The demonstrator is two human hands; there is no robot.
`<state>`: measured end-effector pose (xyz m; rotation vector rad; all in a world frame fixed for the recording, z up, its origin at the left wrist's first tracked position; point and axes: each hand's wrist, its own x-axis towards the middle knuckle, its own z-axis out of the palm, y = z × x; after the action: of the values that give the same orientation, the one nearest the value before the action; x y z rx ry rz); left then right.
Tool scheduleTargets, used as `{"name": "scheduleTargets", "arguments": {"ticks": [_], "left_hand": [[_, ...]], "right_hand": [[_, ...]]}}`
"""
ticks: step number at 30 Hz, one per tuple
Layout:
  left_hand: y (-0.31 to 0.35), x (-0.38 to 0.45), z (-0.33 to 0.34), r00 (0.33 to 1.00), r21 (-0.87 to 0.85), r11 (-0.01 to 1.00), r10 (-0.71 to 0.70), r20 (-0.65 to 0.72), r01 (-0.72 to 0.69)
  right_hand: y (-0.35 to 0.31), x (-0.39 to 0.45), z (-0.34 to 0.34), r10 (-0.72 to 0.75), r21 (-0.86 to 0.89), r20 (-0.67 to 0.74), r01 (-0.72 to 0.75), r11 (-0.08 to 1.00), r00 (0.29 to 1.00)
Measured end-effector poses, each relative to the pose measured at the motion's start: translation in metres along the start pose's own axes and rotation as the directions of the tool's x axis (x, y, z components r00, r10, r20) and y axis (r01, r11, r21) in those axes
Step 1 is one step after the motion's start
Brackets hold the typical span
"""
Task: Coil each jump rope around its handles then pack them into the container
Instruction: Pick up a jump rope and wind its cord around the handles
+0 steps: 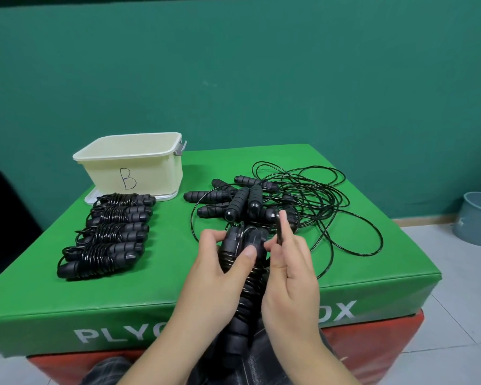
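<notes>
My left hand (220, 262) grips a pair of black jump rope handles (245, 290) held side by side, with black cord wound around their upper half. Beside it, my right hand (289, 262) pinches a short loop of that cord (278, 226) just right of the handle tops. Several coiled jump ropes (106, 234) lie in a row on the left of the green box top. A heap of loose handles (239, 200) and tangled cord (325, 207) lies behind my hands. The cream container (131, 159), marked B, stands at the back left and looks empty.
The container stands on its white lid (95, 195). Everything rests on a green padded plyo box (358, 279) stacked on a red one. A grey-blue bucket (475, 220) stands on the tiled floor at right. A dark chair (3, 218) is at the left edge.
</notes>
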<state>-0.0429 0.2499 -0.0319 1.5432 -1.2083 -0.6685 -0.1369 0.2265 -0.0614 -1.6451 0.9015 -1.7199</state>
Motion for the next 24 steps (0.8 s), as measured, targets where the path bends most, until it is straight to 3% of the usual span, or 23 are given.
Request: {"name": "scheduleTargets", "arguments": {"ticks": [7,11,16,18,20,24], "left_hand": [[0.005,-0.005,0.0,0.998,0.208,0.976,0.061,0.018,-0.063],[0.0,-0.005,0.0,0.987,0.27,0.949,0.162,0.02,-0.161],[-0.001,-0.004,0.0,0.954,0.418,0.876,0.293,-0.06,-0.243],[0.002,-0.005,0.004,0.946,0.426,0.865,0.318,-0.058,-0.265],[0.005,-0.005,0.007,0.952,0.409,0.877,0.3,-0.053,-0.254],[0.014,0.001,0.007,0.987,0.315,0.94,0.153,-0.05,-0.129]], "right_hand": [[-0.005,0.001,-0.002,0.001,0.048,0.01,-0.001,0.999,1.0],[-0.011,0.007,-0.007,0.098,0.069,0.074,-0.103,0.992,0.992],[-0.021,0.023,-0.023,0.301,0.293,0.166,-0.339,0.894,0.939],[-0.023,0.027,-0.029,0.31,0.222,0.152,-0.338,0.915,0.939],[-0.023,0.028,-0.035,0.264,0.016,0.114,-0.267,0.963,0.958],[-0.027,0.028,-0.041,0.148,-0.334,0.128,-0.098,0.937,0.981]]}}
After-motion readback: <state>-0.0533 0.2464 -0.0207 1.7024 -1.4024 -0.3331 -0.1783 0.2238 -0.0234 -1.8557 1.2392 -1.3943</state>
